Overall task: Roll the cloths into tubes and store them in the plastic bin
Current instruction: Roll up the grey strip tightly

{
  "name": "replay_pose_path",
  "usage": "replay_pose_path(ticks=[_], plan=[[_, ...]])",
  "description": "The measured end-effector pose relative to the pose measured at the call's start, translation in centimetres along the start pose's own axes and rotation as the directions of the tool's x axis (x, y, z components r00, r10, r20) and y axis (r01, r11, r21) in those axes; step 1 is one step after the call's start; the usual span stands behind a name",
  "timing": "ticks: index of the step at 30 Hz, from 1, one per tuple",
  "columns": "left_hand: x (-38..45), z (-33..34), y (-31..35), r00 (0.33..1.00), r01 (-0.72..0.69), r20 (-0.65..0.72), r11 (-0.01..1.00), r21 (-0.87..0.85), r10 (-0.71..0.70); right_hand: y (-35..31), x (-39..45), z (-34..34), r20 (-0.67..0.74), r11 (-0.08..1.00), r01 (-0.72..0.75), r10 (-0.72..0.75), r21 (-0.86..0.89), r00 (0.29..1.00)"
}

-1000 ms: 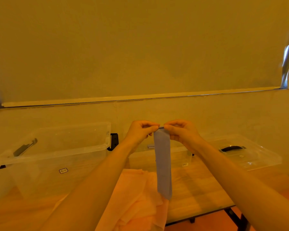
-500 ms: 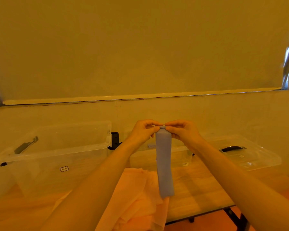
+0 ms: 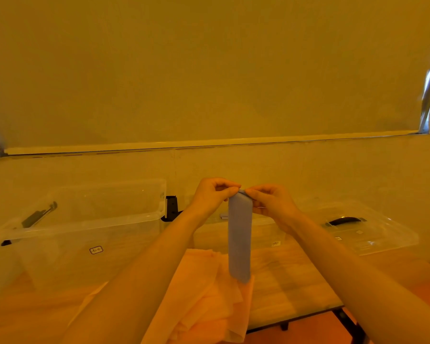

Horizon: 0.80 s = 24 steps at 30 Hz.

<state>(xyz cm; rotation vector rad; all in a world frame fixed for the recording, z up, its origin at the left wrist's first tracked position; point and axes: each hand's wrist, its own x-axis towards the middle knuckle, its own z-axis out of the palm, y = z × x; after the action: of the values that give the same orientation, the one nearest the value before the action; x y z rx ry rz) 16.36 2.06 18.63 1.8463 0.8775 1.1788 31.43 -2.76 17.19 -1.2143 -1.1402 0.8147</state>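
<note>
Since a second ago, blue cloth (image 3: 240, 234) top edge has started curling over between the fingertips; hanging length looks a touch shorter, hands barely shifted. Cloth is a narrow folded strip hanging straight down in mid-air, lower end just above the peach cloths (image 3: 204, 294) heaped on the table (image 3: 296, 281).

Left hand (image 3: 212, 194) and right hand (image 3: 271, 202) both pinch the strip's top edge, thumb against fingers, fingertips nearly touching each other.

Risks, my read:
- Rolling in the air with no surface under it: roll could go loose or skew, since the free tail swings.
- A pinch slips during re-grip, and the strip drops onto the peach pile.

Count:
- 1 blue cloth in hand
- peach cloths: several layers, can't separate a number
- 2 clear plastic bins: large one (image 3: 85, 219) left, smaller one (image 3: 266, 234) behind the strip
- 1 clear lid (image 3: 372, 232) with dark handle, right
- 2 hands
</note>
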Motion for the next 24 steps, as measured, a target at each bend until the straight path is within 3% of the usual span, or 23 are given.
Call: replay_pose_path(ticks=[4, 10, 20, 24], plan=[[0.0, 0.36, -0.08, 1.0, 0.001, -0.005, 1.0, 0.012, -0.001, 0.1, 0.1, -0.34, -0.025, 0.998, 0.017, -0.015, 0.066, 1.0], [0.28, 0.75, -0.22, 0.991, 0.114, 0.059, 0.993, 0.042, -0.116, -0.04, 0.32, -0.85, -0.038, 0.993, 0.03, -0.026, 0.118, 0.999], [0.23, 0.5, -0.16, 1.0, 0.017, 0.02, 0.999, 0.032, -0.018, 0.27, 0.61, -0.86, -0.021, 0.984, 0.023, -0.02, 0.176, 1.0], [0.18, 0.52, -0.05, 0.999, 0.041, 0.028, 0.999, 0.016, -0.041, 0.31, 0.65, -0.7, -0.027, 0.985, 0.037, -0.033, 0.167, 0.999]])
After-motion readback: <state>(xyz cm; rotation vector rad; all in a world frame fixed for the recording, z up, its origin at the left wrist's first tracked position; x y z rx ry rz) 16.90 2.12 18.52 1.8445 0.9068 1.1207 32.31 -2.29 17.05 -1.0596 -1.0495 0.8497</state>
